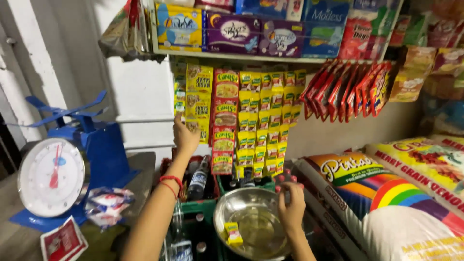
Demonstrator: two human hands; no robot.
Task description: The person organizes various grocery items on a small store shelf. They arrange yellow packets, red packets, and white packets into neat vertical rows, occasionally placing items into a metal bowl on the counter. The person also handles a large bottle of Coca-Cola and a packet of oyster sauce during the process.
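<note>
Left hand (185,135) was raised to the hanging strips of yellow seasoning sachets (199,96) on the wall; fingers closed on the lowest sachet of the leftmost strip. A red cord bracelet (171,182) sat on that wrist.

Right hand (292,207) lay on the right rim of a round steel bowl (251,227), fingers curled over the edge, gripping it. The bowl rested on top of green bottle crates (203,208) with dark bottles (198,181) standing in them. Inside the bowl, near its left wall, lay one small yellow sachet (233,233), apart from the right hand.

Further strips hung just beside the first: red-and-yellow packets (225,121) in the middle, small yellow-green sachets (268,121) to their right, and red packets (345,89) fanned out farther right. Boxes (251,31) lined the shelf above.

On the worktop at left stood a blue weighing scale (58,174) with a white dial; a crumpled plastic bag (107,203) lay against its base, and a red-and-white card (63,241) lay in front. Large printed rice sacks (386,203) were stacked at right, just beside the bowl.
</note>
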